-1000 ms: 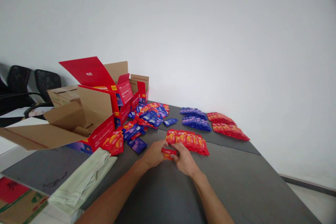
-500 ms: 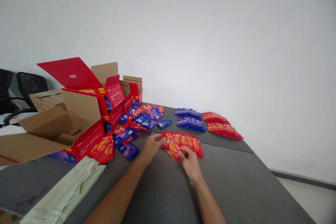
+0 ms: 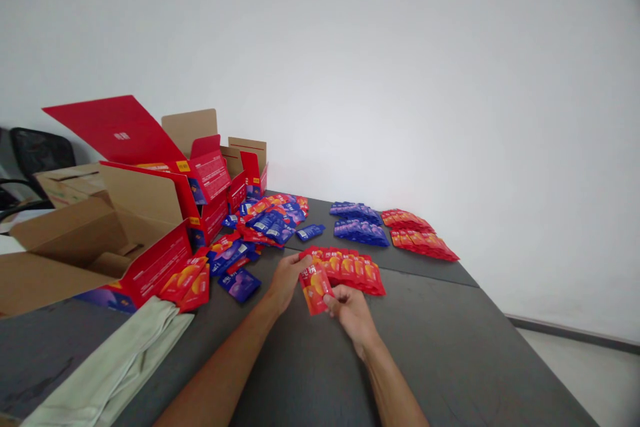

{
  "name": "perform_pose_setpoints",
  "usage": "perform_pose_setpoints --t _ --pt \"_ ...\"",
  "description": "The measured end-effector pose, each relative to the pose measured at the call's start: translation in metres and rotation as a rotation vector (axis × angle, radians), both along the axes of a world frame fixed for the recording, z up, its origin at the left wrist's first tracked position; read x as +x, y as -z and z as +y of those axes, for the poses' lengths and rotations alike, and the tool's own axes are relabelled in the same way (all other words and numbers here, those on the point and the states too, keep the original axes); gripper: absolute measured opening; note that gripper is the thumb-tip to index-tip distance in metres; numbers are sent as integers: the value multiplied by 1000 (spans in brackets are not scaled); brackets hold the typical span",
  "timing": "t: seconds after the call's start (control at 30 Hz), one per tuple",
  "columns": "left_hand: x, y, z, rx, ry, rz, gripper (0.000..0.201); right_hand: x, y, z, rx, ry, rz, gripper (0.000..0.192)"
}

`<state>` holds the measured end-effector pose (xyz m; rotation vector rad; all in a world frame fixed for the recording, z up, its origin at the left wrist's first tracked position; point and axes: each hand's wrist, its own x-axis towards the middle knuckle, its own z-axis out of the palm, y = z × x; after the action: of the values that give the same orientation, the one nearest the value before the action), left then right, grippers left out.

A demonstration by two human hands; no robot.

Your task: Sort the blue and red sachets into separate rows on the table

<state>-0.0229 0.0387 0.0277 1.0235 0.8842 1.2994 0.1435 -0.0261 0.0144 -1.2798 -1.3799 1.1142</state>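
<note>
Between my two hands is a red pouch [image 3: 315,288] printed with orange fruit, held tilted just above the table. My left hand [image 3: 288,279] pinches its upper left corner, fingers closed. The lower right edge is gripped by my right hand [image 3: 350,310], thumb on the front. Right behind it lies an overlapping row of matching red pouches [image 3: 353,268]; the held pouch covers its left end. To the left, a loose heap of mixed red and blue pouches [image 3: 273,220] spreads out, with a single blue pouch [image 3: 240,284] nearer my left forearm.
Open red cardboard boxes [image 3: 155,257] line the left side. Blue pouches [image 3: 361,232] and red pouches [image 3: 423,243] lie in overlapping rows towards the wall. A folded pale green cloth [image 3: 115,367] rests at the front left of the dark table [image 3: 450,347].
Both hands have shifted slightly left and the held pouch has turned more upright, drawing away from the row. The whole view has swung a little to the right.
</note>
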Motion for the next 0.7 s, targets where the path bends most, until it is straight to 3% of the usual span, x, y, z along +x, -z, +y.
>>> perform_pose_setpoints --t 0.13,0.4,0.53,0.7 --pt "-2 0 -1 -1 -40 53 37 -4 4 -1 -37 -61 38 32" --pt "-5 -3 0 -92 -64 -137 30 -16 3 0 -188 -75 194 39" --pt "-6 -3 0 -107 -36 -182 33 -16 4 1 -167 -26 207 39" --pt "-4 -3 -11 -188 64 -37 34 -9 8 3 -90 63 276 41"
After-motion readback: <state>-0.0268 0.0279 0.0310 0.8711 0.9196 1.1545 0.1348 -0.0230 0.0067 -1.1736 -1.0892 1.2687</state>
